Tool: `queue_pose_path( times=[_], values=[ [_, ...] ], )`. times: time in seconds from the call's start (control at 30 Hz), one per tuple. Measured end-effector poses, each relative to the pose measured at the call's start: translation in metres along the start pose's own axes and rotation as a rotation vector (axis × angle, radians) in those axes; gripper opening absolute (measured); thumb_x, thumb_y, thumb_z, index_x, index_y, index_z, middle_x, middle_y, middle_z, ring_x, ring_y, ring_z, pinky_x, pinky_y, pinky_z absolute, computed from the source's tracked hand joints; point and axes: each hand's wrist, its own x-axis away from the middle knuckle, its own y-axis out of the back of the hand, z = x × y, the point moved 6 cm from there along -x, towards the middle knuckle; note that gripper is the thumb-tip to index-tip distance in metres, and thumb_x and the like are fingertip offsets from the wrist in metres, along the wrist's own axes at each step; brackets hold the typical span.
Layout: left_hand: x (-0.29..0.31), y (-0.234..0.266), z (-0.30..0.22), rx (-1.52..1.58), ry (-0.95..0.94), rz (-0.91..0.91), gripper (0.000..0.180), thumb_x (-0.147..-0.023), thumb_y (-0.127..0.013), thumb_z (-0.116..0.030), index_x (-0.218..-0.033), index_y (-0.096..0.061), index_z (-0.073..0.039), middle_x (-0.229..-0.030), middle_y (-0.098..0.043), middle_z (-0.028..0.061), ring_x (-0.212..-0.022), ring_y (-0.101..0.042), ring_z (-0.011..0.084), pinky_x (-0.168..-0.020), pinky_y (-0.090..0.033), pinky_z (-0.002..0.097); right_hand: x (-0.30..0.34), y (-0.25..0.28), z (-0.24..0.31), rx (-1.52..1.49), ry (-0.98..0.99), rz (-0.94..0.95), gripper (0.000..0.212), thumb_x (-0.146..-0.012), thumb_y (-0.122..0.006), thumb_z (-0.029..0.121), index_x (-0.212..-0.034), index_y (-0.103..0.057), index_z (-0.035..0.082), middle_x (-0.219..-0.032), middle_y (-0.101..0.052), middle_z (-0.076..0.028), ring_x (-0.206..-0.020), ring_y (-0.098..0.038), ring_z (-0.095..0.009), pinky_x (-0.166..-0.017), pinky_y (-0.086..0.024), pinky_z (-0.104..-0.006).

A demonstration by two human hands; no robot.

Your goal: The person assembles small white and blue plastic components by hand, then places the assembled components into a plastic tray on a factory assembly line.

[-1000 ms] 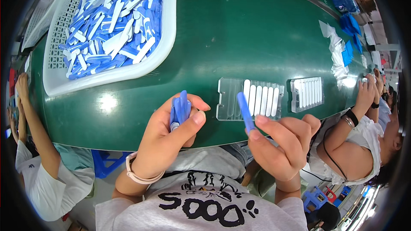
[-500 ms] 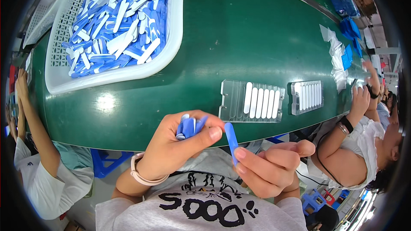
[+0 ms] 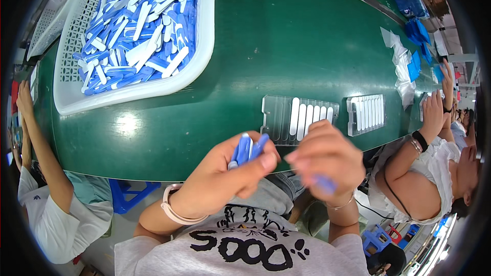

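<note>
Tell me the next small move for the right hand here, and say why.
Probably carry the blue piece in the right hand up to the clear slotted tray and lay it in an empty slot. The tray's left slots look unfilled while white pieces fill the right ones, and the left hand holds more blue pieces ready.

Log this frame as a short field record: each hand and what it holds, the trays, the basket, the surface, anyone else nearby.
left hand: pinches a few blue pieces between thumb and fingers
right hand: blurred, closed on one blue piece
near tray: clear, ribbed, partly filled with white pieces
second tray: clear, filled with white pieces, to the right
basket: white, heaped with blue and white pieces
surface: green
others: a person at each side edge
</note>
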Motion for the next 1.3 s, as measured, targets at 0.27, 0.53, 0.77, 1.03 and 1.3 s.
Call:
queue_pose_path(
  times=[0.27,0.53,0.77,1.03,1.3],
  values=[
    [-0.001,0.011,-0.006,0.123,-0.102,-0.035,0.025,-0.096,-0.046,-0.019,-0.113,-0.044,0.000,-0.076,-0.050,0.0033,-0.055,-0.034,0.0038,-0.047,-0.027,0.0208,-0.040,0.034,-0.035,0.377,-0.386,0.361,0.009,-0.079,-0.061,0.003,-0.087,-0.065,0.002,-0.067,-0.056,-0.009,-0.065,-0.052,-0.022,-0.057,-0.042,-0.0312],
    [0.005,0.014,-0.007,-0.134,-0.199,-0.082,0.023,-0.095,-0.049,-0.018,-0.111,-0.045,-0.002,-0.080,-0.060,0.0081,-0.051,-0.037,0.0024,-0.047,-0.033,0.0174,-0.059,0.009,-0.050,0.533,-0.316,0.599,0.015,-0.069,-0.071,0.010,-0.080,-0.061,0.006,-0.064,-0.052,-0.004,-0.067,-0.046,-0.021,-0.061,-0.037,-0.0314],
    [0.004,0.015,-0.005,-0.153,-0.184,-0.093,0.021,-0.094,-0.051,-0.019,-0.106,-0.048,-0.002,-0.078,-0.062,0.0075,-0.050,-0.037,0.0018,-0.045,-0.032,0.0180,-0.056,0.009,-0.037,0.711,-0.243,0.510,0.027,-0.066,-0.074,0.012,-0.089,-0.060,0.008,-0.073,-0.053,-0.004,-0.071,-0.048,-0.020,-0.066,-0.037,-0.0328],
    [-0.001,0.002,-0.003,-0.101,-0.059,-0.005,0.021,-0.093,-0.053,-0.020,-0.100,-0.045,-0.002,-0.072,-0.062,0.0165,-0.044,-0.032,0.0064,-0.042,-0.025,0.0217,-0.035,0.001,-0.033,-0.278,-0.430,0.403,0.015,-0.070,-0.072,0.000,-0.085,-0.071,0.003,-0.090,-0.063,-0.008,-0.081,-0.058,-0.017,-0.064,-0.044,-0.0285],
    [0.005,0.015,-0.007,-0.301,-0.345,-0.244,0.019,-0.094,-0.051,-0.020,-0.094,-0.047,-0.002,-0.074,-0.058,0.0083,-0.051,-0.040,0.0053,-0.045,-0.031,0.0199,-0.049,0.027,-0.049,0.261,-0.305,0.253,0.008,-0.067,-0.068,0.006,-0.069,-0.059,0.006,-0.093,-0.058,-0.005,-0.086,-0.052,-0.021,-0.079,-0.042,-0.0320]
  ],
)
